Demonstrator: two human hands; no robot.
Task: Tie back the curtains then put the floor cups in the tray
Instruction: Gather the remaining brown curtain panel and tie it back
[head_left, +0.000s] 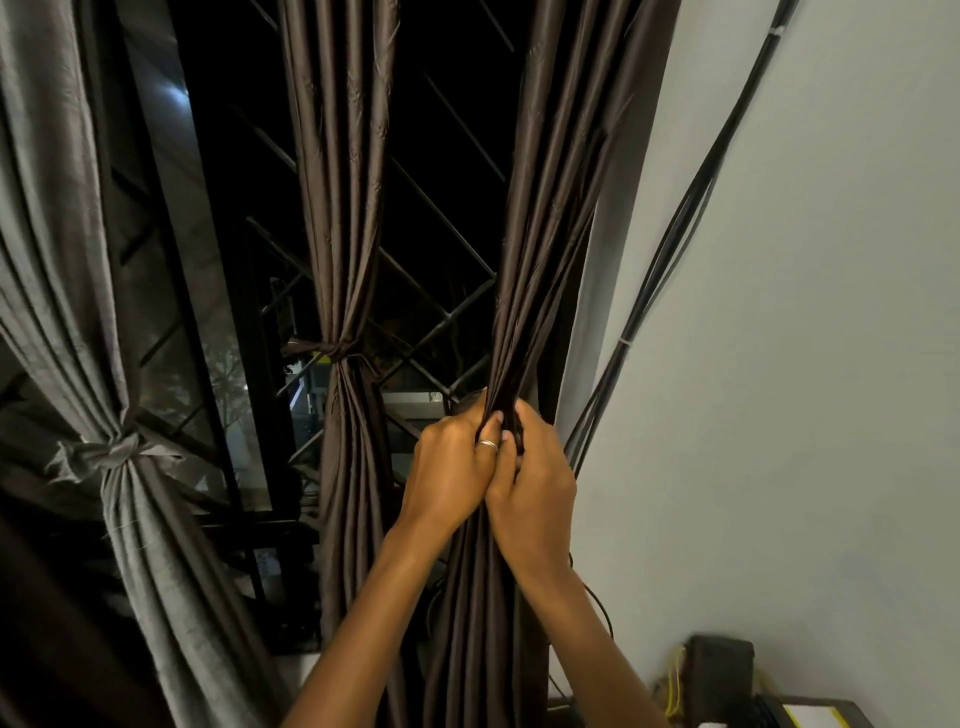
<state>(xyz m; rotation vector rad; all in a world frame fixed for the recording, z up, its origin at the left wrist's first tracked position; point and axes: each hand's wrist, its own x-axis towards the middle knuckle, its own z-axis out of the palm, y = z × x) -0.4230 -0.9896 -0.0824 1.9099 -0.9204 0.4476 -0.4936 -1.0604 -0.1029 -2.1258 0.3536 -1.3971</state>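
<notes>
Both hands are bunched together on the dark brown curtain (550, 208) at the far right of the window. Left hand (452, 467) has its fingers curled round the gathered folds from the left. Right hand (535, 478) is wrapped round the same bundle from the right, so the knuckles of the two touch. You can't see any tie under the fingers, it's all hidden.

Biggest thing in view is the pale wall (831, 312), which fills the whole right side and sits just beside that curtain's right edge, so there's hardly any room that way. The grey curtain (62, 260) at far left is next. It hangs top to bottom and is already cinched with a knot (111, 452).

The gripped curtain runs long-ways up and down. It leans right toward the top, narrows where the hands squeeze it, then drops straight down between the forearms.

The middle curtain (343, 182) is dark brown too, upright, and tied at its waist (332, 349). Between it and the gripped one there's an open gap showing the window grille (441, 218), so the free room is on the left.

Black cables (675, 234) slant up the wall, passing near the right hand. A black box (719, 660) sits low right. Tiny detail: a ring (488, 443) on the left hand.
</notes>
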